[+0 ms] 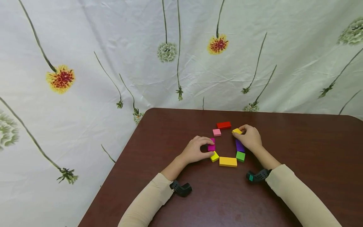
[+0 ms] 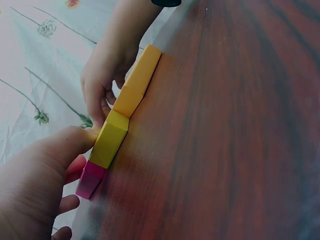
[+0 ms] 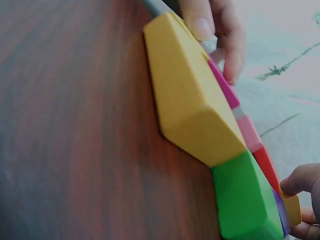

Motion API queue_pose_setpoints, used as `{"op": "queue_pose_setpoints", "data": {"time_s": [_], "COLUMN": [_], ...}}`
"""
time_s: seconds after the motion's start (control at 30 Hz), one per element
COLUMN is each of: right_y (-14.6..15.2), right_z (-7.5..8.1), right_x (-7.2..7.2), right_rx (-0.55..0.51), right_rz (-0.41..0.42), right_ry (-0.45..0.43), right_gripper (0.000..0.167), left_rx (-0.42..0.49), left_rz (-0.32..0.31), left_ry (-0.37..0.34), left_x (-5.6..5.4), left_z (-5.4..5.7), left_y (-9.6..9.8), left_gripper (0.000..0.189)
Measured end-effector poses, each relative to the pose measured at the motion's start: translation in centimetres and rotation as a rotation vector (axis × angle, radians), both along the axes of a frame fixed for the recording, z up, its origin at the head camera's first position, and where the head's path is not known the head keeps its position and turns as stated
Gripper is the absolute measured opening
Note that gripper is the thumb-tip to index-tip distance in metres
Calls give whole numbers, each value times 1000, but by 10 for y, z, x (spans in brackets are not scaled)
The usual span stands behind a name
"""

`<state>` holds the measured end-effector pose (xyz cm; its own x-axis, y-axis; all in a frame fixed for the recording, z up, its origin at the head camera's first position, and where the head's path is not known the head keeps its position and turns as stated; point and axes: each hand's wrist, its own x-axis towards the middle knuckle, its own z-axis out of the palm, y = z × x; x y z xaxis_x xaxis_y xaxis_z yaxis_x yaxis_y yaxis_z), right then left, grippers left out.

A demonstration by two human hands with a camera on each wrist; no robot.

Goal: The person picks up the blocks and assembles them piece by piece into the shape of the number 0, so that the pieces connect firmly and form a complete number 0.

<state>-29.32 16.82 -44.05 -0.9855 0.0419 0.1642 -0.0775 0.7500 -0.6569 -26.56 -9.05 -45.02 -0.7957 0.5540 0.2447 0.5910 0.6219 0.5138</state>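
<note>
In the head view, my right hand [image 1: 250, 137] pinches a small yellow-orange block [image 1: 237, 130] between thumb and fingers, at the far end of a purple block [image 1: 239, 146]. My left hand [image 1: 195, 149] rests at the left side of the ring of blocks, fingers loosely curved. Its thumb touches a bright yellow block [image 2: 110, 140], while a finger touches a magenta block [image 1: 211, 147]. A green block [image 3: 247, 197] adjoins the purple one. A longer yellow-orange block [image 1: 228, 162] lies nearest me, between the bright yellow and green blocks.
Farther back on the brown table [image 1: 198, 201] lie a pink block [image 1: 216, 132] and a red block [image 1: 224, 125]. A flower-printed white cloth [image 1: 127, 37] hangs behind the table. Dark straps [image 1: 181, 188] sit at both wrists.
</note>
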Motion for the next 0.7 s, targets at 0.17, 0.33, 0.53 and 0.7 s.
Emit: {"op": "queue_pose_setpoints", "data": {"time_s": [0.17,0.33,0.53,0.7], "right_y": [-7,-8,-8,-9], "right_z": [-1,-4,-5,-5], "right_x": [3,3,4,5], "right_rx": [52,80,105,114], "right_rz": [-1,-12,-16,-22], "right_ry": [14,1,12,16], "right_gripper": [40,41,41,40], "left_rx": [-5,-4,-7,-12], "left_rz": [2,0,2,6], "left_ry": [3,14,6,1], "left_x": [0,0,0,0], "left_z": [0,0,0,-1], "left_y": [0,0,0,1], "left_gripper": [39,39,39,39]}}
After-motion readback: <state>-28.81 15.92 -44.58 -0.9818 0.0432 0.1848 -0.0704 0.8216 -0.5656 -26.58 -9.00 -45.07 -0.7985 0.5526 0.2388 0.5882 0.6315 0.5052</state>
